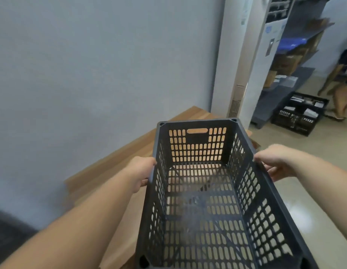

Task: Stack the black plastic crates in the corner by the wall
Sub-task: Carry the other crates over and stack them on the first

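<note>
The plain grey-blue painted wall (91, 65) fills the left of the view and serves as the landmark. At its foot lies a flat wooden surface (114, 162), light brown and low, running along the wall towards the tall white cabinet-like unit (244, 74) that stands at the wall's far end. Away from the wall, to the right, pale glossy floor (304, 191) stretches to grey shelving (296, 61) with a second, filled black crate (300, 113) on the floor below it; a person (341, 78) stands beside that.

The empty black perforated plastic crate (197, 191) is held in the air just off the wall, over the outer edge of the wooden surface, its open top upward and its far end tipped slightly away. The left hand (141, 171) grips the long rim on the wall side, fingers curled under it. The right hand (275, 162) grips the opposite long rim the same way.

Judging from this, the crate is being carried to the corner and is not yet set down. No stack shows there, so this one may form the base. The risks: both grips sit on the far half of the crate, so the near end could swing down. A set-down partly off the wooden edge would leave a tilted base, and a far corner could strike the white unit.
</note>
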Available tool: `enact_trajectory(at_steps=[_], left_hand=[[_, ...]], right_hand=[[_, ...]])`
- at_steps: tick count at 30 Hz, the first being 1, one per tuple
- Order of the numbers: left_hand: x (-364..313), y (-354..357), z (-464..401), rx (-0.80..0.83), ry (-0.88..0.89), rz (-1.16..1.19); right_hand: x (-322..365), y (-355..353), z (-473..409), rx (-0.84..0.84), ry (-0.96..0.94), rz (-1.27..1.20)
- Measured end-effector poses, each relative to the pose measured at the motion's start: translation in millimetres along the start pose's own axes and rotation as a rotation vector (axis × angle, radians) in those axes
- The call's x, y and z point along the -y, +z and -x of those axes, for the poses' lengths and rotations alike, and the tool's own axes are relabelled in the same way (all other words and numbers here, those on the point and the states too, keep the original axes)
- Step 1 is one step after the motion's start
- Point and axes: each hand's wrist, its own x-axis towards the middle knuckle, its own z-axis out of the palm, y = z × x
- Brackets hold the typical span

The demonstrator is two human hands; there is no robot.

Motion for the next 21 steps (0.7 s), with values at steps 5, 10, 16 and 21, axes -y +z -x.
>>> enact_trajectory(at_steps=[5, 10, 16, 21], left_hand=[[21, -76, 20, -0.157, 0.008, 0.042], [42, -145, 50, -0.231, -0.006, 0.111], [62, -214, 97, -0.393, -0.036, 0.209], [88, -273, 136, -0.534, -0.056, 0.269]], right_hand=[[52, 48, 17, 0.093, -0.074, 0.047], [104, 85, 38, 0.131, -0.277, 0.134], [170, 125, 71, 0.224, -0.472, 0.236], [218, 165, 110, 0.264, -0.626, 0.263]])
